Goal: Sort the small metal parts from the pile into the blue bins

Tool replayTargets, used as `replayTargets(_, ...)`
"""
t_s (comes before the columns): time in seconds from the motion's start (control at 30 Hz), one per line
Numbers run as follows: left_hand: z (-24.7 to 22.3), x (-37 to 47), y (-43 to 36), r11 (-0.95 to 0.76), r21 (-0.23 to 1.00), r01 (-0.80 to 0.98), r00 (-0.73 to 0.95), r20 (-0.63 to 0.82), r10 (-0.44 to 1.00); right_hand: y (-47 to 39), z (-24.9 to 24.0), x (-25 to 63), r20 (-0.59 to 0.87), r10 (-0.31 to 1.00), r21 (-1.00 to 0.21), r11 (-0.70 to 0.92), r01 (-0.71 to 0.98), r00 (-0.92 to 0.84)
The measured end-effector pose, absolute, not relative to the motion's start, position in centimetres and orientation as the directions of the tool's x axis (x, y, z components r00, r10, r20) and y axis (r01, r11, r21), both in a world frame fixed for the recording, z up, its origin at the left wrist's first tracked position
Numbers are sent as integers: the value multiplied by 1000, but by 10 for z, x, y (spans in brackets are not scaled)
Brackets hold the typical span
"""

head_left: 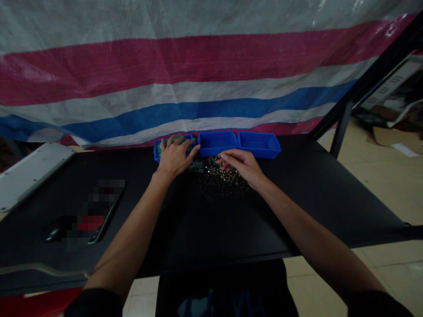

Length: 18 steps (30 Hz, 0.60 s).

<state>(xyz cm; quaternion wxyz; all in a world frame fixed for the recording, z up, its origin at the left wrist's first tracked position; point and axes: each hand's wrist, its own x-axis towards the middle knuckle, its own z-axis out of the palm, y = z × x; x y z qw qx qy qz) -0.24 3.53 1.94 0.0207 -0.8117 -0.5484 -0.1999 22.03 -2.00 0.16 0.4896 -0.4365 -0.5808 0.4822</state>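
Note:
My left hand (174,157) lies with spread fingers over the left blue bin (157,152), which holds something green (185,143). My right hand (243,165) hangs over a pile of small shiny metal pieces and dark screws (224,184), its fingers curled together; whatever they hold, if anything, is too small to make out. Behind the pile are a middle blue bin (216,141) and a right blue bin (259,144), side by side. Between my hands, a small clear packet (196,167) of thin pieces lies on the black table (205,233).
A phone-like object (107,211), partly pixelated, and a black mouse (53,231) lie at the left. Farther left is a white panel (33,174). A striped sheet (185,61) hangs behind the bins, and a black metal post (343,127) stands at the right.

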Motion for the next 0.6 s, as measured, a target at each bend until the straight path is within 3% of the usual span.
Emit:
replayTargets(0.2, 17, -10, 36, -452, 150, 879, 381, 348, 856, -21, 2, 220, 135, 982, -989, 142, 42, -135)
replayTargets(0.4, 14, -15, 27, -442, 198, 875, 285, 528, 800, -20, 1, 221, 134, 981, -990, 137, 13, -141)
replayTargets(0.6, 16, -16, 14, -487, 31, 873, 422, 456, 784, -23, 3, 219, 127, 981, -992, 128, -1, -145)
